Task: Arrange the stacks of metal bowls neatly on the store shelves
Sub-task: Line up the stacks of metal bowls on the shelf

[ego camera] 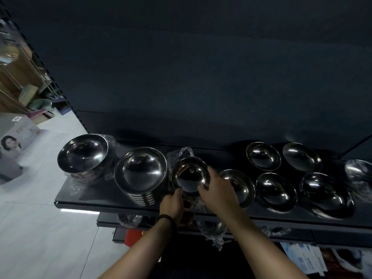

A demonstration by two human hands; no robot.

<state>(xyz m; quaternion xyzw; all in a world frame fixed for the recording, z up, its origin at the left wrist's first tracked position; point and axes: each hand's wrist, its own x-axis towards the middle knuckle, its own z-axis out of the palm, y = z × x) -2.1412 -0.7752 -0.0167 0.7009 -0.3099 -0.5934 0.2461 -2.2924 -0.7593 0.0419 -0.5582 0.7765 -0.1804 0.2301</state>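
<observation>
While both forearms reach up from the near edge toward the shelf [80,204], the hands meet on one item.

Item held: middle stack [187,178] of small metal bowls, open side up, standing on the shelf left of centre, close to its near edge.

Left hand [173,202]: dark bracelet [167,219] at the wrist. The fingers are curled round the stack's near-left side and the thumb lies on the near rim. It is gripping.

Right hand [218,191]: the back of the hand faces up. The fingers are hooked over the stack's right rim with one digit raised along the far-right edge. It is gripping.

Neighbours on the same shelf, left to right:
- Large stack [84,154], at the far left, in clear plastic.
- Wide-rimmed stack [141,170], just left of the middle stack. Whether they touch cannot be told.
- Crumpled wrap [182,153], just behind the middle stack.
- Bowl [241,186], just right of the held stack, partly hidden by the right hand.
- Four bowls [276,191], in two rows of two, further right.
- Wrapped bowl [360,172], at the right edge, blurred.

Lower shelves [302,235] show beneath the arms.
</observation>
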